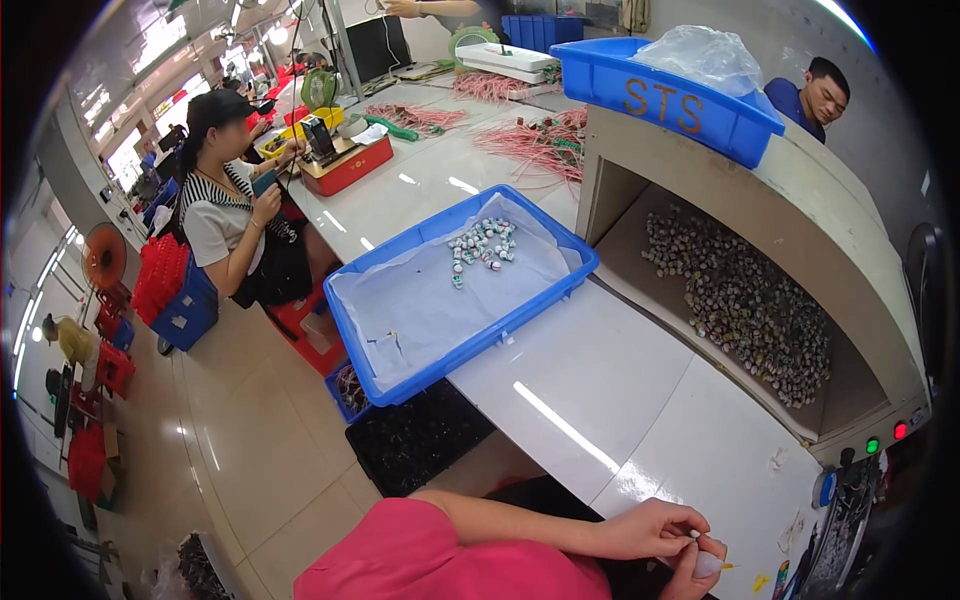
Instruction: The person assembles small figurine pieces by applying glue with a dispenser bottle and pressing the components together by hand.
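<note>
At the lower right my left hand (650, 528) pinches a small whitish piece (694, 535) between thumb and fingertips. Just below it, my right hand (690, 580) is closed around a whitish translucent object (708, 565) with a thin yellow tip; its kind is too small to make out. The two hands nearly touch, above the near edge of the white table (600, 400). Beyond them lies a blue tray (455, 368) lined with white paper. Several small round white-and-green parts (485, 240) sit clustered toward its far side.
On the right stands a beige box-shaped machine (740, 160), many small round parts (745, 310) inside its opening. A blue bin (640, 90) with clear plastic rests on top. Pink wires (540, 140) lie on the far table. A co-worker (225, 190) sits left; another person (812, 98) is behind the machine.
</note>
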